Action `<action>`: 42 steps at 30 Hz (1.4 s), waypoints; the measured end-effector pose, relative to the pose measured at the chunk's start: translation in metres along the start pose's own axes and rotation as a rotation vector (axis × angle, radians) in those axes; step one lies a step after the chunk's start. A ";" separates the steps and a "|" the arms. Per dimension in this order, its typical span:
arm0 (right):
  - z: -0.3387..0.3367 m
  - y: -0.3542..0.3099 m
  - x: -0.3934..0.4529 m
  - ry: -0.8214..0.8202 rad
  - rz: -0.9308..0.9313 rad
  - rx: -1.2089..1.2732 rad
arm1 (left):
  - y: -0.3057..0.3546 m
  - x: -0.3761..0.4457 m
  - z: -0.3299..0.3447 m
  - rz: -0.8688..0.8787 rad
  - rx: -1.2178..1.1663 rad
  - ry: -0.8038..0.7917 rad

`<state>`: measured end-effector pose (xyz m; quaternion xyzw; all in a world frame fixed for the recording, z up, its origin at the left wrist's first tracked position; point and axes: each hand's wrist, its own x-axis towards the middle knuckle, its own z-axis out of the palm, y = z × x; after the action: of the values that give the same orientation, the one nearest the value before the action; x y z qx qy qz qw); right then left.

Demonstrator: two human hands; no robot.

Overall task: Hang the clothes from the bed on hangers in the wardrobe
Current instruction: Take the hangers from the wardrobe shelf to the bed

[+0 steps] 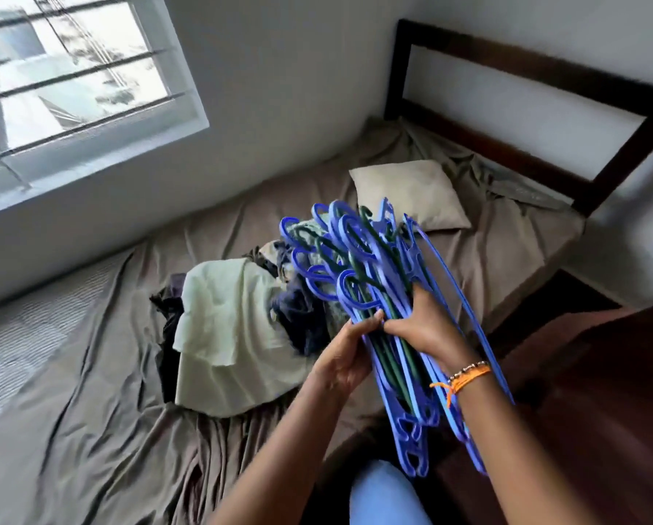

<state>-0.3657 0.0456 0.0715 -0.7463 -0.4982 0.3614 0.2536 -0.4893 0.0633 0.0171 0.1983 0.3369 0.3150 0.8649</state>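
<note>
White walls meet at the corner of a small bedroom, with a barred window (pixel 71 81) high on the left and a dark wooden headboard (pixel 525 104) on the right. Below them lies the bed (pixel 90 430), covered by a rumpled grey-brown sheet, and a pale pillow (pixel 408 195) rests near the headboard.

At the middle of the bed sits a pile of clothes (pixel 234 335). A pale green garment lies draped over the top and front of the pile, and darker pieces, navy and black, show at its edges and behind it.

Both hands hold a thick bundle of hangers (pixel 359 267) above the near edge of the bed, just right of the clothes. Most hangers are blue plastic, with a few dark green ones mixed in. Their hooks fan out upward toward the pillow, and their shoulders hang down toward the person's lap.

The left hand (pixel 345 358) grips the bundle from the left side, fingers curled around the stems just under the hooks. The right hand (pixel 423 327) clasps the same bundle from the right, its thumb across the front touching the left fingertips, its other fingers wrapped behind. An orange thread and a beaded bracelet (pixel 465 377) circle the right wrist.

Light blue fabric on the person's leg (pixel 385 494) shows at the bottom edge, beside a dark reddish wooden surface (pixel 601 411) on the right.
</note>
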 end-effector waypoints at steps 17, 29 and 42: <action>-0.026 0.070 0.420 0.162 -0.004 -0.439 | 0.087 0.427 -0.015 -0.059 0.203 0.389; 0.055 0.122 0.450 -0.035 0.237 -0.291 | 0.084 0.400 -0.087 -0.295 0.320 0.403; 0.095 0.112 0.447 -0.168 0.132 -0.426 | 0.101 0.341 -0.089 -0.243 0.358 0.307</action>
<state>-0.2697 0.4197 -0.1978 -0.7812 -0.5327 0.3248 0.0240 -0.3980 0.3798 -0.1446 0.2561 0.5356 0.1708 0.7863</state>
